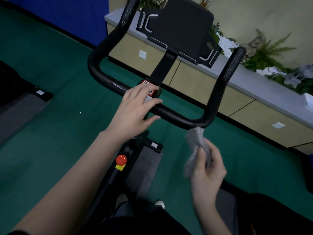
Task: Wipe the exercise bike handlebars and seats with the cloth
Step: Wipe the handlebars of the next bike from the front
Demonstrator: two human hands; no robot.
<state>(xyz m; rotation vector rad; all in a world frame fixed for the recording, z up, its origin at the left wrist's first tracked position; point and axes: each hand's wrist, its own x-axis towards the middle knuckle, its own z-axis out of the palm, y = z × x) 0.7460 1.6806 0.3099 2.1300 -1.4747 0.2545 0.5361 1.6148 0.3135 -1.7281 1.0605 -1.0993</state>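
Black handlebars run crosswise, horns pointing away, flanking a console. Left grip rests mid-crossbar, fingers relaxed. Right grip, below the right bend, clutches a grey cloth pointing up, tip touching the bend. A red knob sits beneath the left grip.

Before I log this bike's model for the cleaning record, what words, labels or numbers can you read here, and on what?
No text is legible.
The red label on the stem: code pattern, print blurred, partly under the left hand.
The yellow sticker below the red knob: too small.
The white tag on the foot: blurred.
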